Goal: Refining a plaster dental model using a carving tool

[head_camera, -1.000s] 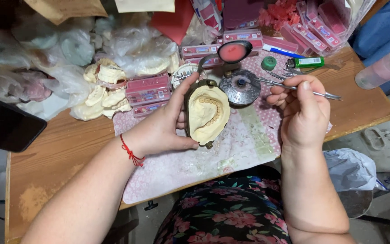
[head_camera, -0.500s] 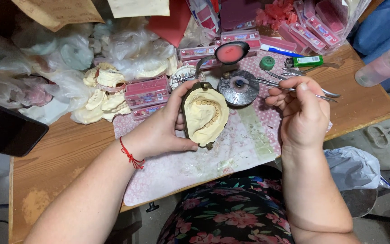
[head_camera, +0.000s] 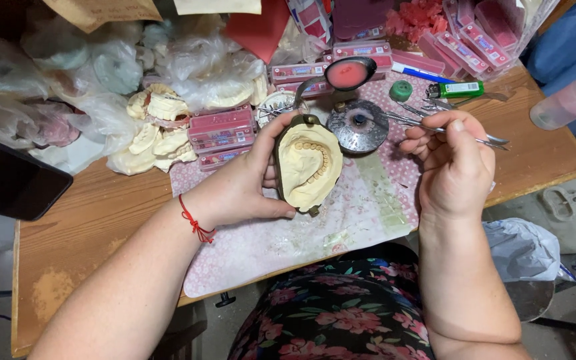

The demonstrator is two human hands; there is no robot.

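Observation:
My left hand (head_camera: 245, 183) grips a dark metal flask (head_camera: 287, 137) that holds a cream plaster dental cast (head_camera: 308, 167) with a curved row of small teeth, tilted up toward me over a pink patterned mat (head_camera: 341, 220). My right hand (head_camera: 455, 167) pinches a thin metal instrument (head_camera: 435, 127) whose tip reaches left toward a round metal burner (head_camera: 357, 125). A red string bracelet (head_camera: 195, 223) circles my left wrist.
A wooden table (head_camera: 95, 220) carries several pink tooth boxes (head_camera: 221, 130), plaster casts (head_camera: 151, 137) in plastic bags, a spoon of pink wax (head_camera: 348, 73), a green lighter (head_camera: 460, 88), a green cap (head_camera: 401, 91), a plastic bottle (head_camera: 568, 100) and a black phone (head_camera: 8, 180).
My left hand has tipped the flask slightly and shifted it a little left. My right hand has stayed near the burner with the instrument.

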